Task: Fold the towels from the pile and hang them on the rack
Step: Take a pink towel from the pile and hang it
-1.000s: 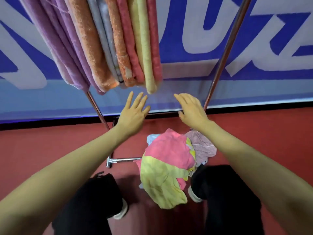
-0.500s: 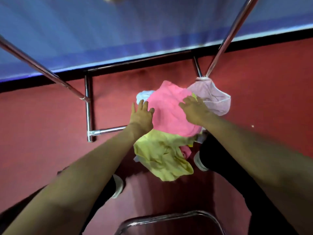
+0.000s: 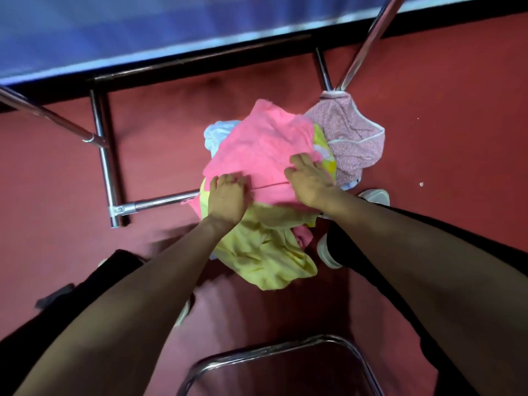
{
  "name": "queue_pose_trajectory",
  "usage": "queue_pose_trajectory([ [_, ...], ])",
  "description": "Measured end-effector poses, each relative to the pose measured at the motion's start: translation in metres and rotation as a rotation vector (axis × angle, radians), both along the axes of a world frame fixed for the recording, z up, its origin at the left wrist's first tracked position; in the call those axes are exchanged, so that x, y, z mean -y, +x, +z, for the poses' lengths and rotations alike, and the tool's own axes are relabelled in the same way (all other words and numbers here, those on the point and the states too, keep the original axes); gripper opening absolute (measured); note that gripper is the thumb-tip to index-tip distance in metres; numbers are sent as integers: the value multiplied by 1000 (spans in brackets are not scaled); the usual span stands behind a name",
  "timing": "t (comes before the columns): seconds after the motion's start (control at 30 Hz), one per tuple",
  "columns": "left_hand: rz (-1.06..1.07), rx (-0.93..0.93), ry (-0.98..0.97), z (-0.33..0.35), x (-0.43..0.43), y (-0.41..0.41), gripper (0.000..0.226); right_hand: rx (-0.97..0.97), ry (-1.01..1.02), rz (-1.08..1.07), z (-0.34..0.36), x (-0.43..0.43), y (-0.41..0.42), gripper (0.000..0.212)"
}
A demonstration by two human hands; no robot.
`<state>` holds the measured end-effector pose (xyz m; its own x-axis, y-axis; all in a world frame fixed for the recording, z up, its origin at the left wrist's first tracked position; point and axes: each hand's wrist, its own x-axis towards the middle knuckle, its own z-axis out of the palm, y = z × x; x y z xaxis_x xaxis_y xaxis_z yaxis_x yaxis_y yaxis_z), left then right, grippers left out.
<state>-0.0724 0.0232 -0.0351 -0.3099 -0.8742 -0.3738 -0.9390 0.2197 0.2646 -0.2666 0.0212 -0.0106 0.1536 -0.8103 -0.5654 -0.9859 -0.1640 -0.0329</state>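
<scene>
Both hands are down on the pink towel [image 3: 257,150], which lies on top of the pile on the red floor [image 3: 443,110]. The left hand [image 3: 228,195] sits at the towel's near edge with its fingers curled into the cloth, gripping a bunch of it. The right hand [image 3: 310,181] lies further along the same edge with fingers spread and tips bent down. Whether it pinches the cloth or only presses on it I cannot tell. A thin taut crease runs between the two hands, so the edge looks pulled tight there.

Under the pink towel's near side spreads a yellow towel [image 3: 265,252]. A pale blue towel [image 3: 217,132] peeps out at its far left, and a mauve towel [image 3: 351,132] with white trim lies against its far right side, beside a rack leg. The rack's chrome base [image 3: 105,155] stands to the left of the pink towel, one of its tubes reaching the pile.

The pink towel looks light, soft and limp, with a fuzzy grip that will not slip. It will sag and drape wherever it is not held, and it may drag the towels beneath along. The likely best hold is two corners of one edge, pinched between thumb and fingers, hands apart, so it hangs flat and can be folded cleanly.
</scene>
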Motion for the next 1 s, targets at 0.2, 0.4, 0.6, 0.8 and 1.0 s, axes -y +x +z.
queue_pose_trajectory([
  [0.2,314,-340,207,71,14,30,17,370,-198,-381,64,24,25,19],
  [0.4,413,-758,189,184,15,57,12,870,-361,-663,165,28,39,31],
  [0.6,354,-904,57,265,-8,72,11,1052,-100,-380,243,-5,39,32],
  [0.8,211,-826,16,280,-30,63,8,910,-146,-115,242,-20,65,26],
  [1.0,351,-988,-45,277,-11,67,12,769,-225,-83,227,-4,62,16],
])
